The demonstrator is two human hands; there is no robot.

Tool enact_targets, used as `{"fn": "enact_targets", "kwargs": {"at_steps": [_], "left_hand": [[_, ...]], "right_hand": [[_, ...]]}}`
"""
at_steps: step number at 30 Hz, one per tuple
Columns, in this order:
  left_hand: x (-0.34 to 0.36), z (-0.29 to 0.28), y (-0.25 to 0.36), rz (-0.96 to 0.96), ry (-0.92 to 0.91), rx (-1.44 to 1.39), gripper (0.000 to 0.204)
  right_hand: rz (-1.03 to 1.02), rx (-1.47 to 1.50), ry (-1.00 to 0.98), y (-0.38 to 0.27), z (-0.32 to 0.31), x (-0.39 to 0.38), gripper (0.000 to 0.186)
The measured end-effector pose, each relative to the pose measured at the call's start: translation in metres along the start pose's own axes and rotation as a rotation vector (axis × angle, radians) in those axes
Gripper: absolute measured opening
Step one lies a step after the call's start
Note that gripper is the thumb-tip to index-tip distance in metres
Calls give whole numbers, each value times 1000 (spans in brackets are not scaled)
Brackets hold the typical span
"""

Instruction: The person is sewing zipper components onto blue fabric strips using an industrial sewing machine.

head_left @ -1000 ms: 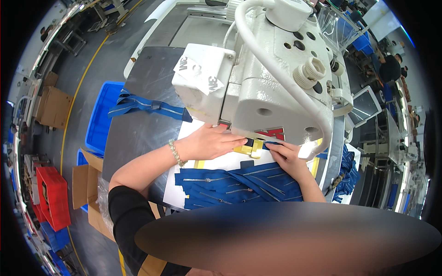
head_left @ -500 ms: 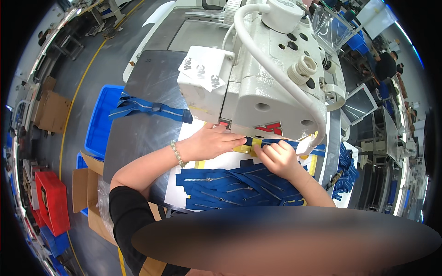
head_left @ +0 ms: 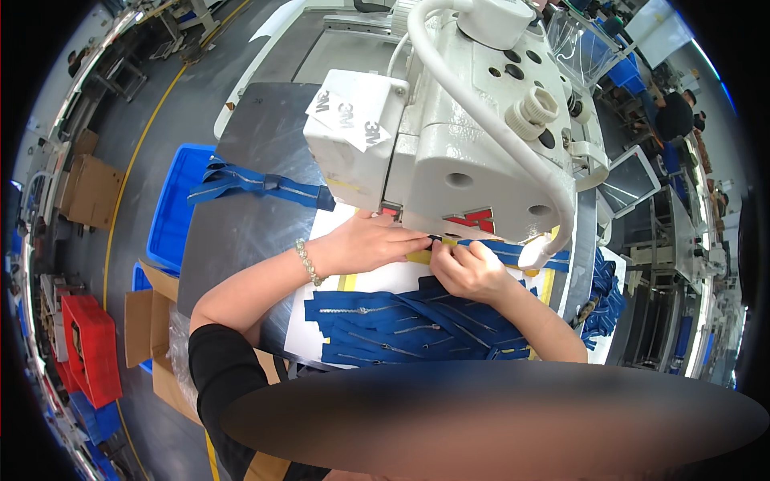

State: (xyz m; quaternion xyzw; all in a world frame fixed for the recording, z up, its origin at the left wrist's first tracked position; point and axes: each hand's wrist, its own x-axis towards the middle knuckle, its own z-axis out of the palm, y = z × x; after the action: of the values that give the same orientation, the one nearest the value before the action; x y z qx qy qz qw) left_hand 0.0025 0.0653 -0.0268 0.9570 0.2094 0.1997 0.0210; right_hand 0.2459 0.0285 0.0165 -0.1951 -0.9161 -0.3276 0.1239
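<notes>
Resting my left hand [head_left: 373, 244] palm-down, fingers straight, at the white sewing machine's head [head_left: 481, 180]. Right hand [head_left: 472, 271] just beside its fingertips, fingers curled—whether they pinch anything, I cannot tell. Blue zipper tape [head_left: 529, 256] extends rightward beyond my right hand; nearer me—a heap of blue zippers [head_left: 393, 325].

The right hand [head_left: 475, 272] hides part of the blue zipper strip [head_left: 507, 252] (1 end is unseen).
</notes>
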Motion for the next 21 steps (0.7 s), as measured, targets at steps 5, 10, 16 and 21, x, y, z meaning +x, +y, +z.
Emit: {"fn": "enact_targets", "kwargs": {"at_steps": [5,10,16,21], "left_hand": [[4,-5,0,51,24,65,38],[6,-10,0,25,-69,-37,40],[11,-14,-3,39,-78,-129,43],[9,-9,-6,46,-90,-172,42]], "right_hand": [[51,93,12,1,4,-6,12],[219,492,53,16,2,-12,30],[325,718,17,22,-3,-21,34],[290,807,-95,31,-2,-25,37]]}}
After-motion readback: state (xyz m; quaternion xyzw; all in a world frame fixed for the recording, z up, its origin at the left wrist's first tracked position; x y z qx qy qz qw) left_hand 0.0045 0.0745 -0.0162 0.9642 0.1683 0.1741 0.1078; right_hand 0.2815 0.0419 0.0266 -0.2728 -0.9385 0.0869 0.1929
